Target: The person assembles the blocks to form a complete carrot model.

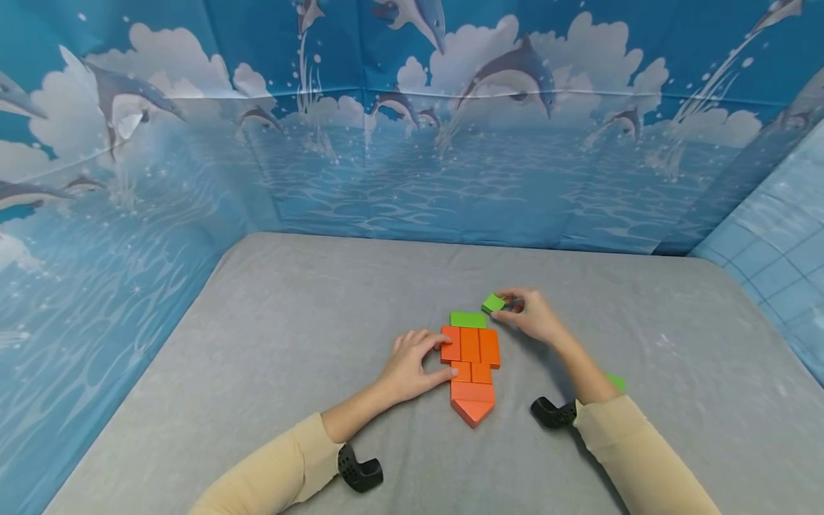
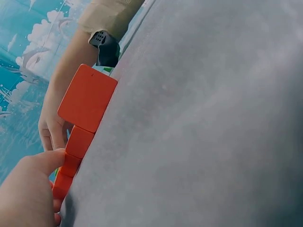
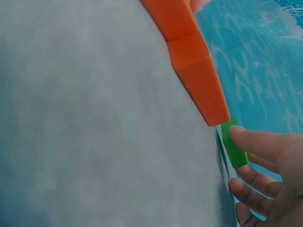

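Note:
On the grey cloth, several orange blocks (image 1: 470, 345) lie edge to edge, ending in a pointed orange block (image 1: 473, 410) on the near side. A flat green block (image 1: 468, 320) borders their far end. My left hand (image 1: 407, 366) rests along the left side of the orange group, thumb and forefinger spread and touching it. Between the thumb and fingers of my right hand (image 1: 533, 316) is a small green block (image 1: 493, 304), tilted, just beyond the right corner of the flat green one. The right wrist view shows the thumb against this green block (image 3: 234, 144).
Another green block (image 1: 616, 382) lies partly hidden behind the right forearm. Black wrist devices (image 1: 360, 468) hang below both sleeves. A blue curtain (image 1: 399, 179) with dolphins stands along the back and left of the grey surface (image 1: 309, 286).

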Available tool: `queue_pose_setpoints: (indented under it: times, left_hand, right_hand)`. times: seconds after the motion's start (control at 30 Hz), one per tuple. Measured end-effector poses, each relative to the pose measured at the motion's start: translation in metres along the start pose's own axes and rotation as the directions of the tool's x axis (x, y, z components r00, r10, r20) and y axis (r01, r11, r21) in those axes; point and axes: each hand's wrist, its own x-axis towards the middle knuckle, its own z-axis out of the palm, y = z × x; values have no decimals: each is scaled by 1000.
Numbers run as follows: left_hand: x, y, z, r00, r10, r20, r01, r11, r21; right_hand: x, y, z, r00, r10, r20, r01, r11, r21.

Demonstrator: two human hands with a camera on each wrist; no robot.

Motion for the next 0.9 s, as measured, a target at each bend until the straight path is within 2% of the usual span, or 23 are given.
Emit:
queue_pose_setpoints:
  times: [0.4,0.63,0.9]
  left_hand:
    - [0,0,0,1000,1,0,-1,1000,-6]
    - [0,1,-1,1000,18,-8,-19,1000,-12]
    - [-1,1,-1,999,31,-17,-31,1000,2]
  right_hand:
    - [0,-1,4,999,-7,31,6,999,33]
    - [-1,-1,3,998,-23,57,22,999,26]
    - [-1,-1,1,996,-38,75,33,997,63]
